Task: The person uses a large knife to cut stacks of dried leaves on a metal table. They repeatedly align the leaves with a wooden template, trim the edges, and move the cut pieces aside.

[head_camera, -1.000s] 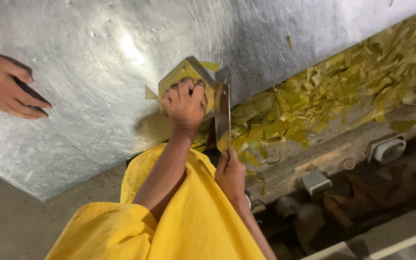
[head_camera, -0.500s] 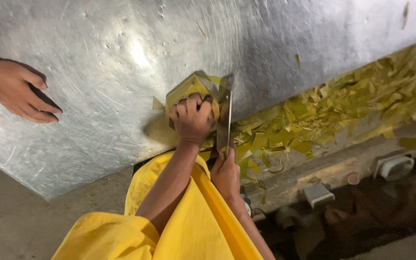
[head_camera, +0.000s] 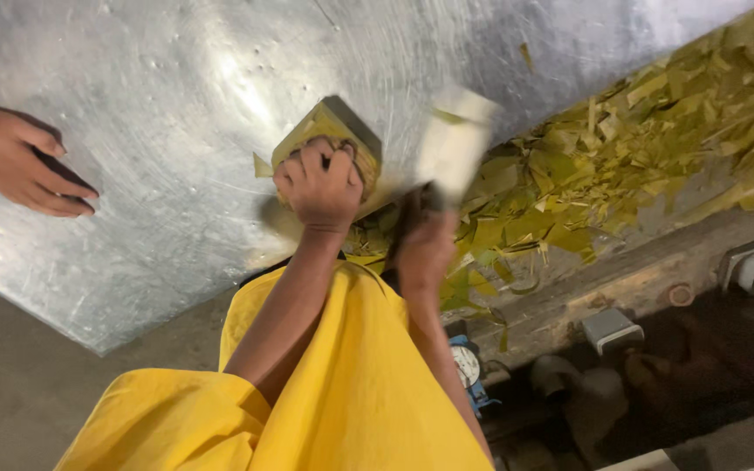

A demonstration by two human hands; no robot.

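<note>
Big scratched metal sheet table fills most of the view. Heap of cut yellow-green leaf scraps lies along its right edge, above a grimy ledge with a small blue dial gauge. Yellow garment covers the lower middle.

Left hand is clenched down on a stacked bundle of leaves, pinning it flat on the sheet near the table edge. Right hand is wrapped round the handle of a broad cleaver; the blade is motion-blurred, raised just right of the bundle.

Another person's hand rests on the sheet at far left, well apart, fingers curled; can't tell if it holds anything.

Step, as I judge it: trimming the bundle's right edge, mid-chop. The next stroke needs the blade kept clear of the left knuckles and the bundle held square.
</note>
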